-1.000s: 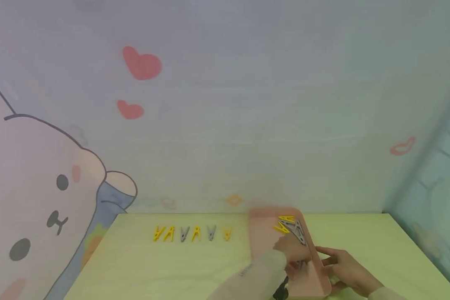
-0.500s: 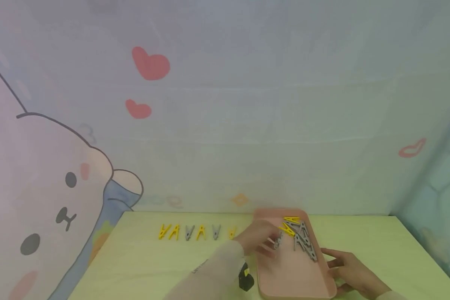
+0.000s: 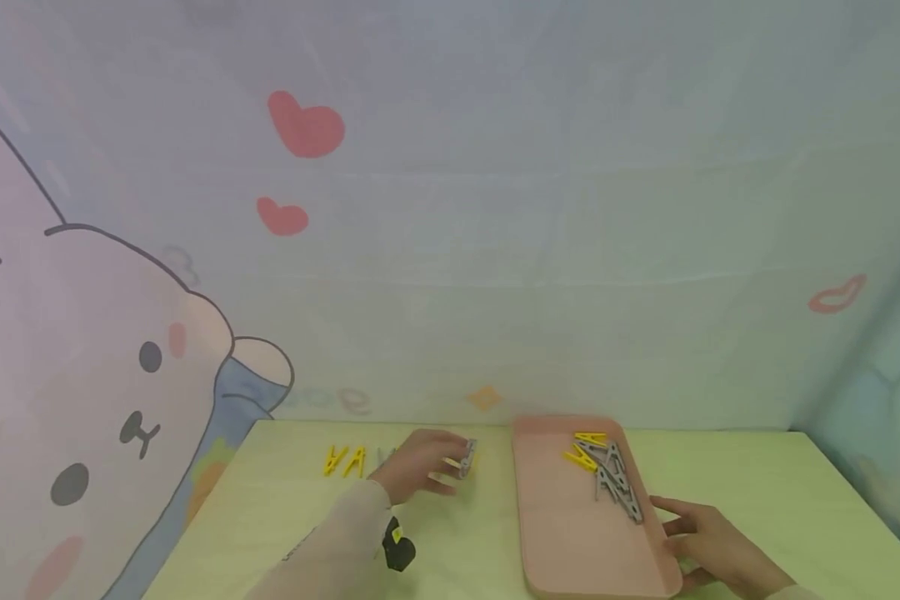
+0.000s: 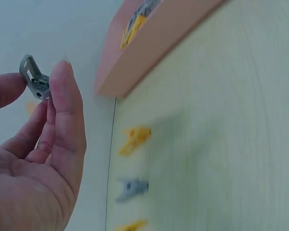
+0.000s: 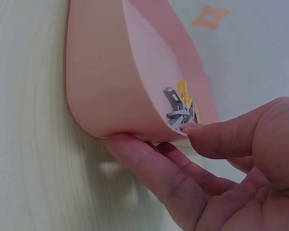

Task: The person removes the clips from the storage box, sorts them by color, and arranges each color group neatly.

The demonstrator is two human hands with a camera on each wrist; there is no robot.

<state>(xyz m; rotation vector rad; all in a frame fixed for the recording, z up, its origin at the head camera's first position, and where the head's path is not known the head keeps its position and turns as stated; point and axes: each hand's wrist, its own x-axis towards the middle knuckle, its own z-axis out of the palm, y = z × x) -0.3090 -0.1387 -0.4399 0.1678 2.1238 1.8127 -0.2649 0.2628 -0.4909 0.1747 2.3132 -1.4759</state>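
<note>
A grey clothespin (image 4: 34, 79) is pinched between thumb and fingers of my left hand (image 3: 423, 462), which is above the table left of the tray. Under and beside that hand runs a row of clothespins; at its left end are two yellow clothespins (image 3: 355, 461), while the hand hides others in the head view. The left wrist view shows a yellow clothespin (image 4: 135, 139) and a grey one (image 4: 132, 188) from that row. My right hand (image 3: 720, 546) holds the right side of the pink tray (image 3: 558, 533), thumb at the rim and fingers against the outer wall.
Several grey clothespins (image 3: 618, 483) and two yellow ones (image 3: 585, 457) lie heaped along the tray's right side. Behind the table (image 3: 727, 467) rises a printed backdrop (image 3: 540, 250). A black device (image 3: 398, 546) sits at the left wrist.
My left hand has come out of the tray with a grey clothespin and moved left, over the row. My right hand stays at the tray's side. The view has shifted slightly.
</note>
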